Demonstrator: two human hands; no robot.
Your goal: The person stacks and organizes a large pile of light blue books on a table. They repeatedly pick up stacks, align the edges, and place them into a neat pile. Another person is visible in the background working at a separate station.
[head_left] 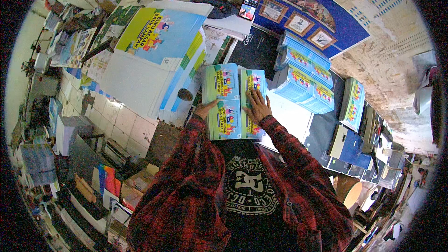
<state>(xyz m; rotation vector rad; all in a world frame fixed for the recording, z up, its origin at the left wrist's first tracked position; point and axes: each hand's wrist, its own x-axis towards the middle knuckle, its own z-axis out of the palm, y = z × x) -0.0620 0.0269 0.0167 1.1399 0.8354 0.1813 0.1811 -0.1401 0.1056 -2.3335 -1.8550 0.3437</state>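
Observation:
Two side-by-side stacks of printed booklets lie in front of me, with blue, yellow and green covers. My left hand [206, 109] grips the outer edge of the left booklet stack [222, 83]. Its thumb rests on the cover, while the other fingers are mostly hidden at the side. Spread out flat, the fingers of my right hand [257, 106] lie on top of the right booklet stack [252, 78]. A narrow gap separates the two stacks. Beneath and to their right is a bright white surface [290, 117].
Taller piles of the same booklets [304, 81] stand at the right, and another pile [353, 104] lies farther right. Large printed sheets [154, 35] are heaped at the left. A phone [250, 4] leans by the blue wall board [298, 1]. A dark round object [185, 94] sits on the sheets.

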